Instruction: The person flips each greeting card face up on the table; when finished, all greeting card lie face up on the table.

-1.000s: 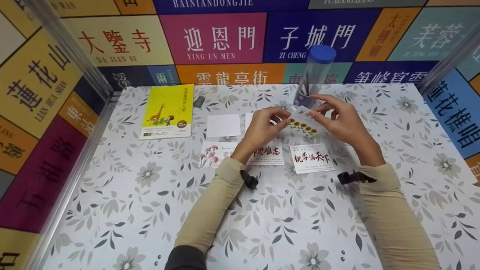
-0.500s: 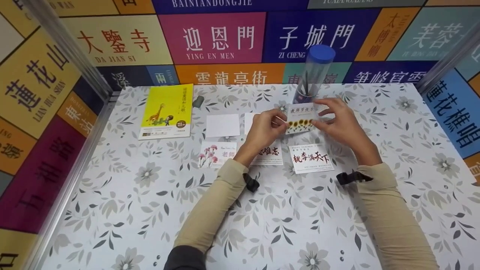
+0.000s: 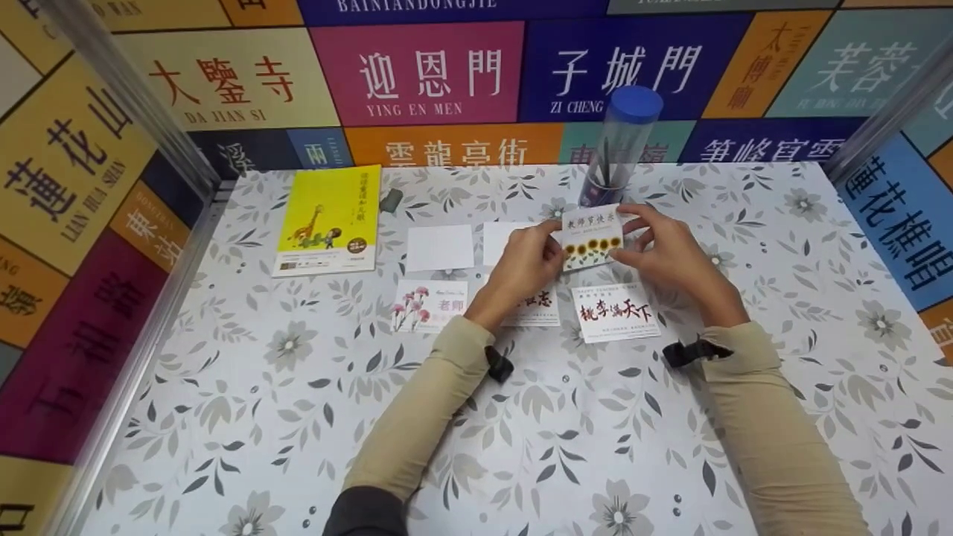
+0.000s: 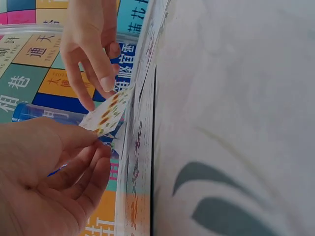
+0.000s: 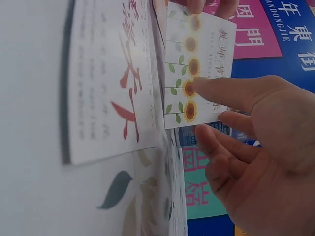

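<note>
A small card printed with sunflowers (image 3: pixel 592 240) stands tilted up in front of the clear tube, its printed face toward me. My left hand (image 3: pixel 525 260) pinches its left edge between thumb and fingers; the left wrist view shows this left hand (image 4: pixel 54 167) close up. At the card's right edge, my right hand (image 3: pixel 674 260) holds it, with the thumb on the printed face in the right wrist view, where the sunflower card (image 5: pixel 197 64) fills the upper middle. Just below lies a card with red lettering (image 3: pixel 616 314). My left hand partly covers another red-lettered card (image 3: pixel 532 316).
A pink-flower card (image 3: pixel 428 305) and a blank white card (image 3: pixel 439 248) lie on the left; a second white card (image 3: pixel 500 242) is partly hidden. Behind stands a blue-capped clear tube (image 3: pixel 624 149). A yellow book (image 3: pixel 327 219) lies back left, beside a small dark green object (image 3: pixel 391 199).
The sunflower card has turned from slanted to nearly level, its face toward me, and dropped slightly. My right hand has shifted its hold along the card's right edge; my left hand keeps pinching.
</note>
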The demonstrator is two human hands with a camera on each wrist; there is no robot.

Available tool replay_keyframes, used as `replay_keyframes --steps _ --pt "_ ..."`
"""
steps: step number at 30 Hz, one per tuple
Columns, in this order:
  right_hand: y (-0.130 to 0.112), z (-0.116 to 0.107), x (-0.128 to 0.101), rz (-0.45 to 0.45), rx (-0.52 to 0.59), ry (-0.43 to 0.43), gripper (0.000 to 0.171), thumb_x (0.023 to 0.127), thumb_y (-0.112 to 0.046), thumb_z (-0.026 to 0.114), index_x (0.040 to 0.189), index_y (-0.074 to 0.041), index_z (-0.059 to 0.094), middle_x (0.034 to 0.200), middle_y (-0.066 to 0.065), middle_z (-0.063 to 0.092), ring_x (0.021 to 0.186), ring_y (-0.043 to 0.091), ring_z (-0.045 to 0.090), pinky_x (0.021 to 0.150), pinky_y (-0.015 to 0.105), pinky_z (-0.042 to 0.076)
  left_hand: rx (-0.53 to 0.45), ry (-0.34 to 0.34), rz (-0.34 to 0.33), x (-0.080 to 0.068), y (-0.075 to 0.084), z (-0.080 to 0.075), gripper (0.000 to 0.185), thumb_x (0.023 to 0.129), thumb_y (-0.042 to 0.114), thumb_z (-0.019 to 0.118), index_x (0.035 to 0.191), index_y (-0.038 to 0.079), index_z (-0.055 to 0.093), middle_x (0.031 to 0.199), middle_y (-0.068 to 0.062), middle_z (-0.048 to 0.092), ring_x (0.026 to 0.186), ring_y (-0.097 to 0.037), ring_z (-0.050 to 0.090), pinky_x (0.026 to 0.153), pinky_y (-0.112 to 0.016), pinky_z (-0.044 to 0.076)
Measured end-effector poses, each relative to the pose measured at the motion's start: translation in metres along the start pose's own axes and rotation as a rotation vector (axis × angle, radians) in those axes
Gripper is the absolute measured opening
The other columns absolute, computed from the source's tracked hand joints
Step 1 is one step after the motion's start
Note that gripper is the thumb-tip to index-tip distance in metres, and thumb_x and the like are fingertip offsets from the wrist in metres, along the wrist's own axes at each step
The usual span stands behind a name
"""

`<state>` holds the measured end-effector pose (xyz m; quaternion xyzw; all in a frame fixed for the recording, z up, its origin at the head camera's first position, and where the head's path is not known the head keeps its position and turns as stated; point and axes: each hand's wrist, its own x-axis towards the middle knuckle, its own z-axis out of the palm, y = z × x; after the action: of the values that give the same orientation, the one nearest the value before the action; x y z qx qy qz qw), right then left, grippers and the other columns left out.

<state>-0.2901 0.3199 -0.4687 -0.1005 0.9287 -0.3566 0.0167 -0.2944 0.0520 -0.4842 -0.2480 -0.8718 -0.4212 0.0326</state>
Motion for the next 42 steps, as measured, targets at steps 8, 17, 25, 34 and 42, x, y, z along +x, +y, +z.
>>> replay_keyframes --steps 8,17,25,34,42 --pt "0.004 0.001 0.0 0.046 -0.062 -0.034 0.09 0.091 -0.025 0.089 0.166 -0.02 0.041 0.117 0.016 0.069 0.1 0.032 0.069 0.083 0.04 0.052 -0.018 -0.019 -0.064 -0.001 0.002 0.001 0.057 0.099 0.004 0.072 0.154 0.001 0.055 0.1 -0.008 0.081 0.086 -0.011 0.073 0.078 -0.016 0.056" --pt "0.009 -0.001 0.0 0.055 -0.121 -0.088 0.078 0.095 -0.027 0.085 0.162 -0.011 0.049 0.134 0.024 0.066 0.111 0.041 0.07 0.088 0.045 0.057 -0.023 -0.054 -0.058 0.001 0.002 0.0 0.053 0.095 -0.001 0.07 0.148 0.001 0.062 0.108 -0.011 0.081 0.097 -0.017 0.077 0.085 -0.017 0.059" --pt "0.01 -0.001 -0.003 0.062 -0.16 -0.097 0.059 0.097 -0.031 0.082 0.148 -0.006 0.066 0.137 0.023 0.061 0.11 0.038 0.068 0.086 0.042 0.054 -0.058 -0.072 -0.046 0.002 -0.004 -0.011 0.047 0.098 0.004 0.072 0.145 0.001 0.064 0.108 -0.01 0.082 0.099 -0.018 0.079 0.087 -0.02 0.061" --pt "0.005 0.002 -0.004 0.074 -0.163 -0.08 0.058 0.1 -0.034 0.078 0.15 -0.008 0.063 0.133 0.02 0.06 0.11 0.036 0.058 0.09 0.049 0.049 -0.118 -0.026 -0.108 -0.001 -0.024 -0.044 0.043 0.101 0.009 0.073 0.143 0.0 0.065 0.112 -0.013 0.082 0.103 -0.024 0.079 0.092 -0.031 0.062" --pt "-0.013 0.022 0.002 -0.096 -0.102 -0.032 0.045 0.102 -0.027 0.075 0.142 -0.006 0.068 0.135 0.02 0.062 0.124 0.041 0.058 0.107 0.06 0.046 -0.081 -0.01 -0.104 -0.017 -0.049 -0.07 0.038 0.099 0.006 0.073 0.136 -0.001 0.07 0.116 -0.017 0.081 0.109 -0.03 0.077 0.099 -0.038 0.062"
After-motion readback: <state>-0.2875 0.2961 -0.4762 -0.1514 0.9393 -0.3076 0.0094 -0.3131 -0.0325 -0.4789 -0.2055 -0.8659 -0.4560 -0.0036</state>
